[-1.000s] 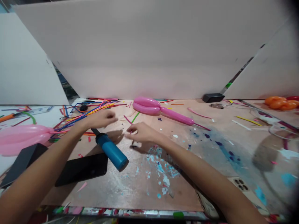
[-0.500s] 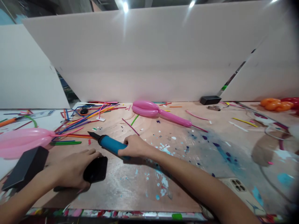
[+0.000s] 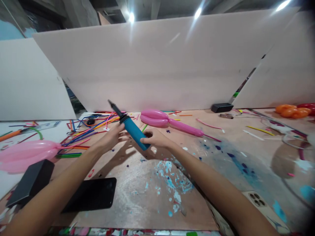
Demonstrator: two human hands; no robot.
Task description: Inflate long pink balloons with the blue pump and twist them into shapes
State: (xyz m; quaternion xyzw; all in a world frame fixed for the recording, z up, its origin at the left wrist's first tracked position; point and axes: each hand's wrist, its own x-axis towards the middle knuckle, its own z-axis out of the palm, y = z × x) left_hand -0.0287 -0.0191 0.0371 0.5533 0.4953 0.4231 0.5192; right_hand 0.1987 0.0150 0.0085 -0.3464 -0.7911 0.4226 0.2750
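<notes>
One blue hand pump (image 3: 133, 130) slants between the left hand (image 3: 115, 135) and the right hand (image 3: 155, 138), its nozzle (image 3: 115, 108) pointing between ten and eleven o'clock. The right holds its bottom; the left, half curled, may touch it.

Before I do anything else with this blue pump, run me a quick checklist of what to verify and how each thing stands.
1. Right hand on the blue pump: ok, holding the lower end of its barrel.
2. Left hand gripping too: cannot tell; it is at the upper end of the barrel, but firm contact isn't clear.
3. Nozzle unobstructed: ok, bare and pointing up and to the left.
4. Pink balloon out of the hands: ok, lying on the table ahead, untouched.
5. Black phone clear of the left forearm: not ok; the forearm passes over part of it.
</notes>
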